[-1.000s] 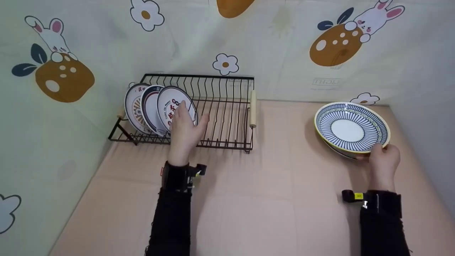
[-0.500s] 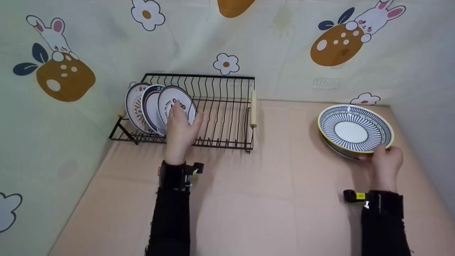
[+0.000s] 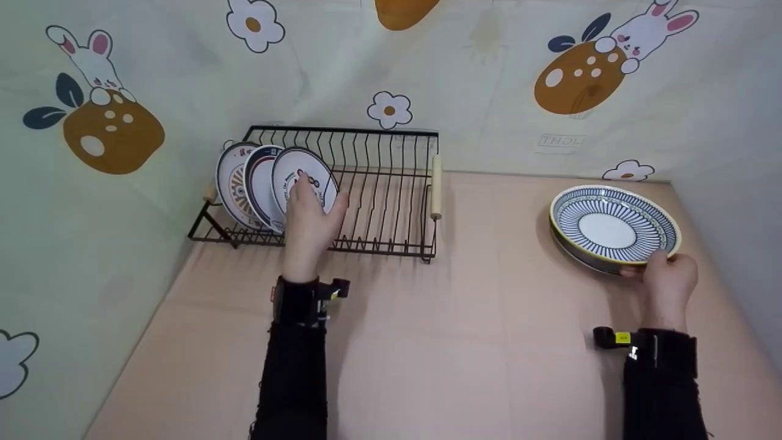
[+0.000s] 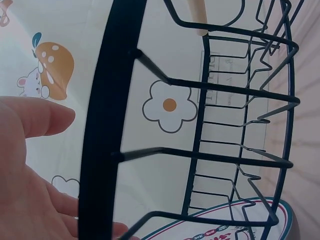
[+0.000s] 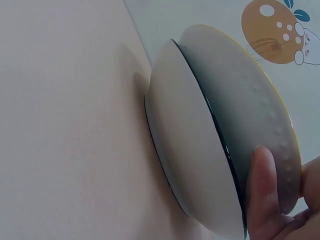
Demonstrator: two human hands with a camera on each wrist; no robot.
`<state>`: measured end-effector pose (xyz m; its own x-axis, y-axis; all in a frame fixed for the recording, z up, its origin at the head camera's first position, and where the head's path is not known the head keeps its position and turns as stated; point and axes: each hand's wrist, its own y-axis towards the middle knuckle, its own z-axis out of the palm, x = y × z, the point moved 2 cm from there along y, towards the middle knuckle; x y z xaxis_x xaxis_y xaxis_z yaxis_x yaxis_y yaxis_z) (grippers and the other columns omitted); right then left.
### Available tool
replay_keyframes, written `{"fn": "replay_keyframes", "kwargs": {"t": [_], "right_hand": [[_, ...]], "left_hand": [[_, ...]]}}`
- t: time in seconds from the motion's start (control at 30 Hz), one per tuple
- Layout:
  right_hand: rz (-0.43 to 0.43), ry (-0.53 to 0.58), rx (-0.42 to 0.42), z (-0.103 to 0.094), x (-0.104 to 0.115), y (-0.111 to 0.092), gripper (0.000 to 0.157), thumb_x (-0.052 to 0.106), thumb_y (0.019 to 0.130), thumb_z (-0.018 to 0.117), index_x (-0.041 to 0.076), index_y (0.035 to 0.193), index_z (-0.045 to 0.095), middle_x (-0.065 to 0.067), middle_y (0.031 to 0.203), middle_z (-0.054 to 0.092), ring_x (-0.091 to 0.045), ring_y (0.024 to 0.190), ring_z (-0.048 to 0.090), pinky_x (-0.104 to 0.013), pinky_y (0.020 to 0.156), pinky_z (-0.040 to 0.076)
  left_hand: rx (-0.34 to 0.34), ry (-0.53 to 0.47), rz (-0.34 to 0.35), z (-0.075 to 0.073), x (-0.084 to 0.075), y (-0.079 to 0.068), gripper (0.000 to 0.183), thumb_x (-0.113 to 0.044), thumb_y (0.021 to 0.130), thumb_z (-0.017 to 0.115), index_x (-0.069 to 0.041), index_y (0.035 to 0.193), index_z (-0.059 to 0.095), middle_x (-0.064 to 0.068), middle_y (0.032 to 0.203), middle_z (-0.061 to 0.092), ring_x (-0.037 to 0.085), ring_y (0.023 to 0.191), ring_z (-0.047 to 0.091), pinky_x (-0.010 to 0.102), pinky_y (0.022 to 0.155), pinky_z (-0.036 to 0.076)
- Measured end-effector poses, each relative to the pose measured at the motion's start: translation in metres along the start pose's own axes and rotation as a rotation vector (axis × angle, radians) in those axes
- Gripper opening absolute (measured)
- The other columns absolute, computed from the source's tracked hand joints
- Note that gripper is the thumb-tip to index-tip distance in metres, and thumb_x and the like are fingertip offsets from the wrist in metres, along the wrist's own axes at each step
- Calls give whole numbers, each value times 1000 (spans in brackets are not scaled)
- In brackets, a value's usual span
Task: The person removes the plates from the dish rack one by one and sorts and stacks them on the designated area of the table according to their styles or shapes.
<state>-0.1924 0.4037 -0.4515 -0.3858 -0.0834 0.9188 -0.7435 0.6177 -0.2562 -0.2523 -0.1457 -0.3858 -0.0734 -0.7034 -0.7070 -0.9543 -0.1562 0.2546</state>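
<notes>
1. Head view: shows a pale, cartoon-printed wall sheet (image 3: 330,36), faintly wrinkled, above a pinkish, lightly creased table (image 3: 440,366). Seems to be at a pick-up step, on the right side.
2. Includes a rack (image 3: 342,129) of thin dark wire, likely metal, bent into rows of slots.
3. Shows, well to the right of the rack, a round, shallow dish (image 3: 608,229): glossy, blue-striped, yellow-rimmed, bumpy underneath. Sits somewhat tilted near the table's far right corner. Calls next, presumably, for a steady lift, clear of whatever lies below.
4. Reveals, in the right wrist view, a flared, smooth white bowl (image 5: 192,145) with a dark rim, directly beneath the dish. Cannot tell whether touching it.
5. Holds, on edge in the left slots, a first plate (image 3: 231,183), a second plate (image 3: 261,183) and a third plate (image 3: 313,164), all round, glazed, ceramic-looking.
6. Grasps the dish's rim with the right hand (image 3: 669,284), fingers (image 5: 264,185) beneath, thumb on top. Has the left hand (image 3: 310,229) before the third plate, released and extended, gripping nothing. Cannot tell whether touching that plate.
7. Carries, at the rack's right end, a slim, rounded, wood-coloured handle (image 3: 436,186).
</notes>
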Motion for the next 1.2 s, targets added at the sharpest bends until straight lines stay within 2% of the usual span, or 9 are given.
{"fn": "replay_keyframes", "kwargs": {"t": [0.13, 0.2, 0.37, 0.47, 0.73, 0.83, 1.0, 1.1, 1.2], "right_hand": [[4, -3, 0, -3, 0, 0, 16, 13, 100, 33, 4, 103, 46, -7, 96, 54, -12, 52, 66, -20, 56, 53], [-4, -15, -2, -5, 0, 0, 15, 14, 100, 34, 4, 102, 46, -6, 92, 56, -13, 51, 65, -22, 54, 54], [-49, -112, -15, -10, -2, 2, 17, 16, 99, 36, 3, 102, 46, 4, 65, 56, -11, 45, 63, -27, 50, 57], [-81, -202, -27, -12, -4, 3, 20, 18, 98, 37, 2, 103, 48, 5, 62, 56, -10, 45, 61, -26, 47, 54], [-101, -370, -104, -16, -11, 8, 20, 21, 96, 43, 3, 100, 49, -2, 74, 55, -6, 48, 55, -21, 49, 46], [-100, -425, -88, -18, -11, 8, 25, 24, 96, 43, 0, 101, 51, -3, 77, 55, -7, 53, 52, -23, 54, 44], [-86, -474, -35, -20, -11, 7, 33, 25, 99, 40, -5, 109, 51, -4, 74, 60, -13, 61, 57, -25, 59, 45], [-90, -512, -28, -19, -9, 3, 46, 27, 98, 38, -11, 123, 47, -20, 96, 63, -30, 85, 61, -35, 69, 45], [-117, -540, -44, -16, -5, -1, 58, 29, 98, 37, -13, 138, 37, -32, 124, 51, -43, 107, 51, -46, 77, 42]], "left_hand": [[-4, -8, -2, 1, 1, 1, 90, -44, 94, 60, 11, 152, 17, 32, 155, 24, 43, 143, 25, 55, 116, 22], [0, -10, -4, 1, 2, 1, 90, -44, 94, 59, 11, 152, 16, 32, 155, 24, 43, 143, 25, 54, 116, 21], [-3, -10, -13, 0, 3, 1, 89, -44, 95, 59, 10, 152, 18, 32, 154, 25, 43, 142, 26, 54, 116, 23], [-5, -16, -20, -1, 3, 1, 89, -44, 95, 59, 10, 152, 18, 32, 154, 25, 43, 142, 27, 53, 116, 23], [-10, -21, -12, -2, 5, 1, 87, -41, 95, 59, 12, 151, 18, 33, 153, 26, 44, 141, 27, 53, 116, 23], [-12, -30, -17, -2, 6, 1, 87, -41, 95, 59, 11, 151, 19, 33, 153, 26, 44, 141, 28, 54, 116, 23], [-8, -37, -18, -1, 6, 2, 87, -41, 95, 59, 10, 152, 18, 32, 154, 25, 44, 141, 27, 53, 116, 23], [-7, -38, -22, -2, 6, 2, 87, -41, 95, 59, 10, 152, 18, 32, 154, 26, 44, 141, 28, 53, 116, 23], [-19, -31, -22, -3, 7, 3, 86, -41, 95, 60, 11, 151, 19, 33, 152, 27, 44, 140, 29, 52, 116, 24]]}}
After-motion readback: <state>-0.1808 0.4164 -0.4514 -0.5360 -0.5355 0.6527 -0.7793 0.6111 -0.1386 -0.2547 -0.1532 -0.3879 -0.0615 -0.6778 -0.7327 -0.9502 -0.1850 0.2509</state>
